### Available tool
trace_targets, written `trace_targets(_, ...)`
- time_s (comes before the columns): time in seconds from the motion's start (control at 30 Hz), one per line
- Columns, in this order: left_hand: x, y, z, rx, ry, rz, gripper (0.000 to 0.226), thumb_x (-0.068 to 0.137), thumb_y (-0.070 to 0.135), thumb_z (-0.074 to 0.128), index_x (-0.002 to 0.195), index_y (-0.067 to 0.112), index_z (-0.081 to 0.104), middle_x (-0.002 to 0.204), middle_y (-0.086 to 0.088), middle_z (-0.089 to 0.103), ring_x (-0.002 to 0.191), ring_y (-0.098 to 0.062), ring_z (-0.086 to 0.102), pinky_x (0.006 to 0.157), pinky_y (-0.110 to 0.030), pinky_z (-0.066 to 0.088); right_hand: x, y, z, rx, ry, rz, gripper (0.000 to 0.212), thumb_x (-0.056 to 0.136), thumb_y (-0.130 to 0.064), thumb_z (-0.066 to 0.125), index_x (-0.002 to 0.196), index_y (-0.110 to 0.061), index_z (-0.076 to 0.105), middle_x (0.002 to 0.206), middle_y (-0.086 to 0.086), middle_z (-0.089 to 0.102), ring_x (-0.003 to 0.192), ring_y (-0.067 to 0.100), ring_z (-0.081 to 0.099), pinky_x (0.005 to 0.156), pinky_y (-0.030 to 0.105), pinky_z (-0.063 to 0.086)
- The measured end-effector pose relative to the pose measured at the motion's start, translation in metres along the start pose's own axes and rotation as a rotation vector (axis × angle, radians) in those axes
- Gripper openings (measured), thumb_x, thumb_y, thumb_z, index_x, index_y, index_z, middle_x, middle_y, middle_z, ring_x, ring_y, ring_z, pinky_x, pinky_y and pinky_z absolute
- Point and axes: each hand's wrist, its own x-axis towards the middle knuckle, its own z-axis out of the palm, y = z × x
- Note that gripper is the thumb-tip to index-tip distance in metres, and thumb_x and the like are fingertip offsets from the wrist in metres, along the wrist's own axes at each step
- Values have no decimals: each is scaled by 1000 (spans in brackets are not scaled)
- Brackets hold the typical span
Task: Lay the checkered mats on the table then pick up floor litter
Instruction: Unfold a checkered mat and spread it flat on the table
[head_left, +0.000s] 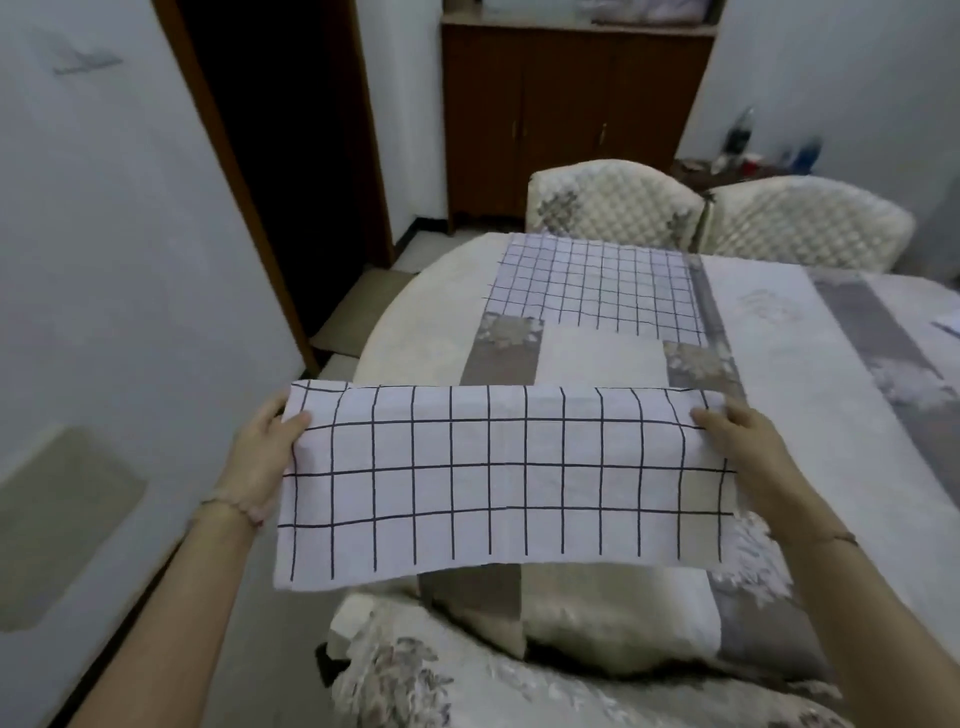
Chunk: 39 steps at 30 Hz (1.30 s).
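Held mat: I see a white checkered mat (498, 483) with dark grid lines, stretched wide between both hands over the near side of the table. I cannot tell whether it touches the cloth below.
Left hand: my view has the left hand (265, 447) gripping the mat's left end, thumb on top and fingers tucked under the fabric. A bead bracelet (234, 506) sits on the wrist.
Right hand: the right hand (737, 436) holds the mat's right end the same way, thumb on top. The other fingers are hidden beneath the mat.
Second mat: another checkered mat, the far mat (592, 283), lies flat on the far side of the table, well apart from the held one.
Table: a round table (431, 291) under a pale patchwork tablecloth (597, 353).
Chairs: two quilted chairs (608, 195) stand side by side just beyond the far mat. The near chair (415, 675) is below the held mat.
Background: a brown wooden cabinet (566, 119) is against the back wall, a dark doorway (291, 130) is to its left, and blurred bottles (737, 135) are at the far right.
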Motion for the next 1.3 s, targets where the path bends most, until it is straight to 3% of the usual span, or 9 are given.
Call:
trace_targets(0.1, 42, 8, 24, 63, -103, 29, 31, 91, 10, 52, 117, 26, 61, 101, 16, 70, 90, 2, 65, 76, -20, 50, 11, -5, -5, 14, 104, 20, 27, 94, -11, 54, 118, -1, 61, 106, 13, 65, 94, 23, 60, 76, 32, 49)
trace_targets(0.27, 84, 3, 52, 79, -237, -2, 43, 93, 10, 53, 135, 16, 49, 138, -4, 53, 127, -19, 50, 109, -42, 37, 17, -1, -21, 46, 154, 44, 28, 93, -4, 52, 119, -10, 61, 101, 5, 69, 82, 16, 68, 60, 15, 55)
trace_targets(0.47, 90, -44, 73, 191, -241, -149, 54, 94, 14, 53, 144, 16, 35, 152, -9, 31, 142, -21, 26, 111, -38, 27, 27, 57, -27, -24, 149, 210, 48, 93, -4, 53, 139, -18, 48, 131, 13, 58, 113, 32, 59, 90, 43, 52)
trace_targets(0.53, 89, -62, 76, 219, -256, -212, 55, 94, 11, 52, 145, 13, 32, 153, -10, 28, 143, -23, 24, 114, -40, 25, 29, 80, -25, -72, 145, 264, 55, 92, -5, 55, 144, -16, 40, 144, 9, 46, 129, 26, 45, 104, 39, 39)
trace_targets(0.6, 89, -78, 78, 257, -271, -264, 56, 94, 9, 52, 146, 10, 30, 154, -11, 27, 143, -23, 23, 116, -40, 23, 31, 99, -23, -129, 143, 319, 60, 92, -7, 58, 146, -16, 34, 143, 5, 43, 135, 23, 36, 100, 29, 32)
trace_targets(0.8, 92, -105, 79, 333, -216, -376, 55, 92, 12, 55, 143, 5, 36, 149, -14, 37, 137, -28, 36, 115, -45, 28, 33, 139, -14, -121, 214, 435, 51, 89, -3, 59, 138, -4, 45, 143, 16, 47, 132, 27, 43, 111, 39, 33)
trace_targets(1.1, 73, -86, 68, 173, -156, -515, 41, 97, 24, 46, 128, -3, 47, 129, -23, 54, 114, -35, 54, 89, -42, 48, 0, 139, -25, -109, 230, 494, 37, 92, -26, 59, 126, -14, 56, 128, 10, 58, 119, 28, 53, 101, 42, 43)
trace_targets(1.2, 51, -77, 56, 134, -256, -542, 41, 98, 31, 42, 124, 2, 53, 117, -19, 62, 105, -31, 61, 70, -28, 58, -20, 140, -28, 2, 199, 554, 35, 90, -32, 60, 121, -16, 59, 115, 7, 66, 105, 26, 63, 83, 39, 53)
trace_targets(1.3, 37, -80, 51, 125, -279, -541, 43, 97, 31, 43, 124, 0, 54, 116, -19, 64, 108, -32, 61, 77, -33, 56, -30, 143, -29, 13, 192, 576, 33, 86, -32, 66, 110, -9, 66, 104, 6, 69, 97, 24, 64, 75, 33, 51)
